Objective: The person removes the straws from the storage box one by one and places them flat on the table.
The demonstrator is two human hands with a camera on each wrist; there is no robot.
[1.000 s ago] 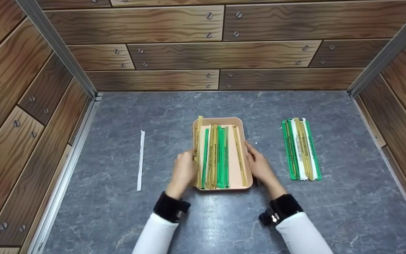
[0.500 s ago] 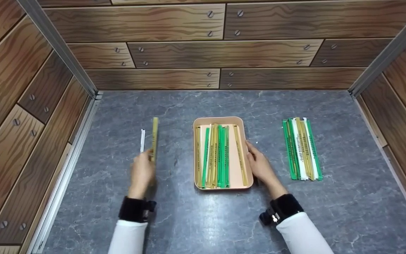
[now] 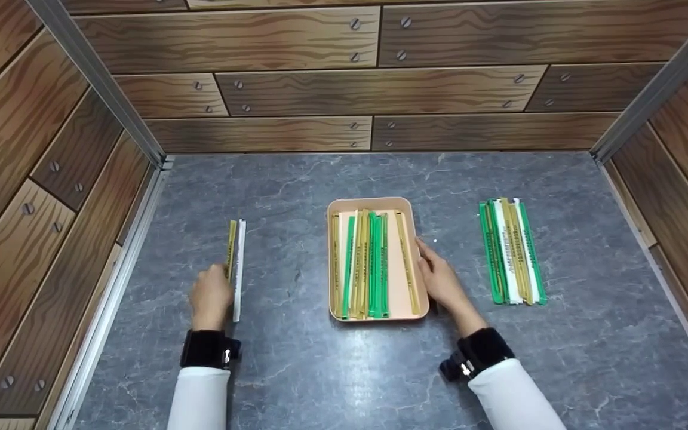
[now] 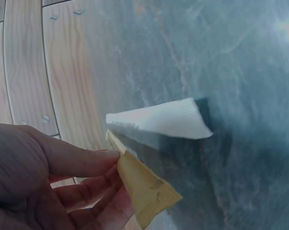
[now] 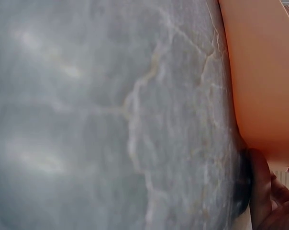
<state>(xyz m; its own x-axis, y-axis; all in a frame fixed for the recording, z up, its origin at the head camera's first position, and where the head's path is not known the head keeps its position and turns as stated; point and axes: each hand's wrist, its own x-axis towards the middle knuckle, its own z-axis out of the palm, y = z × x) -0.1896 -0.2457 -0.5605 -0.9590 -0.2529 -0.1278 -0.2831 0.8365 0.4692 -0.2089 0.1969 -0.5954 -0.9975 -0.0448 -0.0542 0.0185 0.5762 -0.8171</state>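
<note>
The grey stone-patterned tabletop point(image 3: 380, 370) fills most of the head view, and on it the work is spread over three places. In the centre sits the peach tray point(image 3: 404, 286), which holds a row of yellow and green strips lying lengthwise. I judge most of the sorting is left to do, since the tray is far from empty. At the right of the frame lies a pile of green, white and yellow strips point(image 3: 511, 254), side by side and well apart from the tray. At the left of the frame a white strip point(image 3: 239, 269) lies alone on the tabletop. My left hand point(image 3: 209, 298) pinches a yellow strip point(image 3: 232, 242) between thumb and fingers and holds it just beside the white strip, on its left. My right hand point(image 3: 442, 280) rests with relaxed, fairly straight fingers against the tray's right wall and curls round nothing.

From the left wrist view I see only the near ends of the two strips: the yellow strip's end point(image 4: 144, 189) in my fingers point(image 4: 82, 163) and the white strip's end point(image 4: 159, 120) above it. I cannot tell whether the yellow strip already touches the tabletop or the white strip. The right wrist view shows just a slice of the tray wall point(image 5: 264, 81) and blurred fingers at the lower right edge. The print on the strips is too small to read.
</note>
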